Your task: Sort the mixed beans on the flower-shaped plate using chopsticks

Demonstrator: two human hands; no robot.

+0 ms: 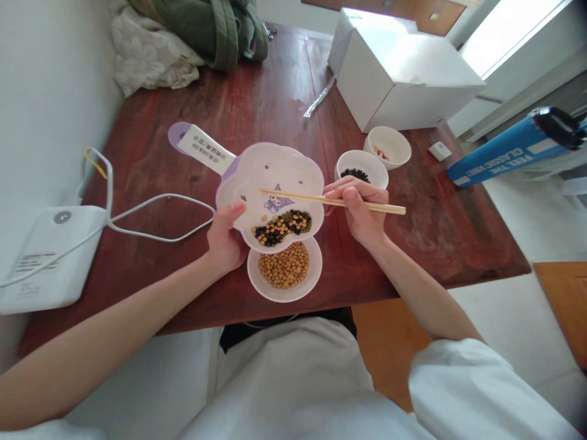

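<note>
My left hand [224,235] grips the near left rim of a lilac cartoon plate [270,171], tilted toward me, with a heap of mixed black, green and yellow beans [283,225] at its low edge. Under that edge stands a white bowl [309,281] full of yellow soybeans [284,267]. My right hand [360,208] is closed on a pair of wooden chopsticks [298,196] that lie across the plate, tips pointing left above the beans.
A small white bowl of black beans [361,170] and another white bowl [389,145] stand right of the plate. White boxes [403,79] sit at the back right, clothes [183,43] at the back left, a white device with a cable [50,256] at the left edge.
</note>
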